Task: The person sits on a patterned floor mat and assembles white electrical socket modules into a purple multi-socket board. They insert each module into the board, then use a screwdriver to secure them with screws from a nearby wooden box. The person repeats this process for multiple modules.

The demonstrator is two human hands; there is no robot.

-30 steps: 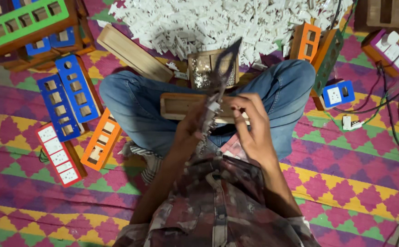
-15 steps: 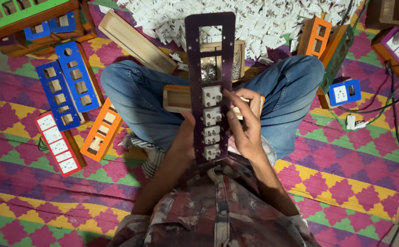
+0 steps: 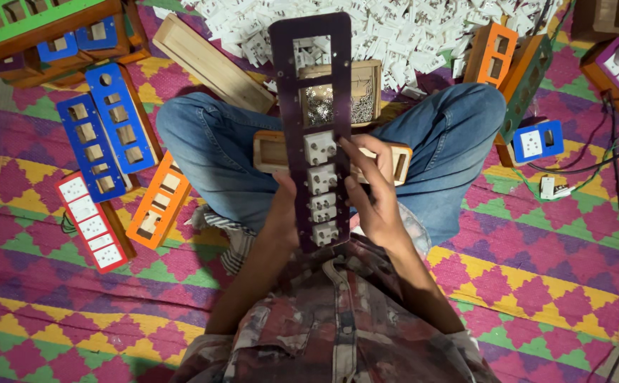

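I sit cross-legged in blue jeans and hold a long dark purple board (image 3: 311, 85) upright over my lap. Its lower cut-outs carry several white sockets (image 3: 321, 183); the two upper cut-outs are open. My left hand (image 3: 283, 213) grips the board's lower left edge from behind. My right hand (image 3: 370, 193) holds the right edge, with its fingers touching the white sockets. A wooden box frame (image 3: 394, 159) lies across my knees behind the board.
A heap of white sockets (image 3: 409, 32) lies ahead, with a small wooden box of screws (image 3: 363, 99) near it. Blue (image 3: 107, 135), orange (image 3: 157, 206) and red (image 3: 90, 223) boards lie to the left. More coloured boxes and black cables (image 3: 607, 152) are on the right, all on a patterned mat.
The purple board turned from edge-on to flat towards me and rose slightly. My right hand's fingers shifted onto the fitted sockets.
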